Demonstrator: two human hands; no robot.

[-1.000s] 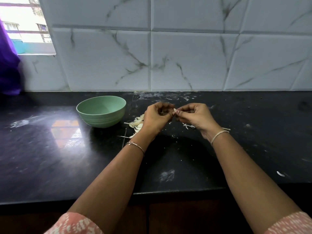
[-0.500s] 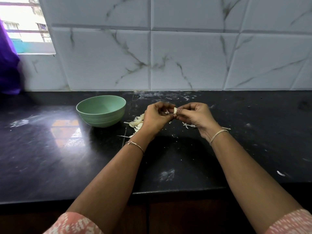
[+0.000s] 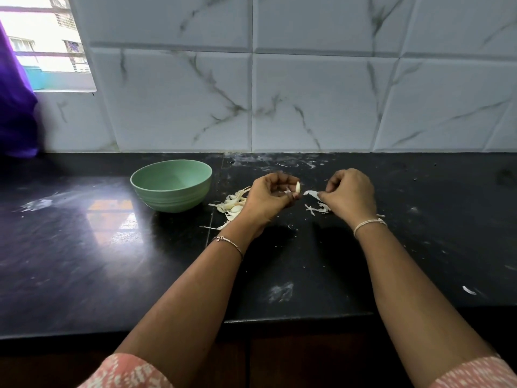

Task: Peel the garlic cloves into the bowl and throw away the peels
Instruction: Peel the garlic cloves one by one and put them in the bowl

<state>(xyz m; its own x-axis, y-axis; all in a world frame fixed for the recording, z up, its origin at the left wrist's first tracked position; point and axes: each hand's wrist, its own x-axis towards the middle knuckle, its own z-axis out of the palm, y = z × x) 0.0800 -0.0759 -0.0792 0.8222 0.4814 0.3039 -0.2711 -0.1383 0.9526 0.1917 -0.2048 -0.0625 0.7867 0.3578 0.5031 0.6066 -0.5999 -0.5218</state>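
My left hand [image 3: 270, 196] pinches a pale garlic clove [image 3: 298, 187] upright at its fingertips, above the black counter. My right hand [image 3: 351, 193] is a short way to its right and pinches a white strip of peel [image 3: 311, 194] that trails toward the clove. A green bowl [image 3: 145, 182] stands on the counter left of my left hand; its inside looks bare from here. A heap of garlic cloves and skins [image 3: 230, 205] lies between the bowl and my left wrist, partly hidden by the hand. Loose peel scraps [image 3: 316, 209] lie under my right hand.
The black counter [image 3: 84, 247] runs to a marble-tiled wall behind. Its front edge [image 3: 279, 322] is close to my body. A window and a purple curtain [image 3: 16, 113] are at the far left. A stray peel bit [image 3: 468, 290] lies at the right front.
My hands were together on the clove; they have pulled apart, the right one drawing a strip of peel off to the right. The clove stays in my left fingers.
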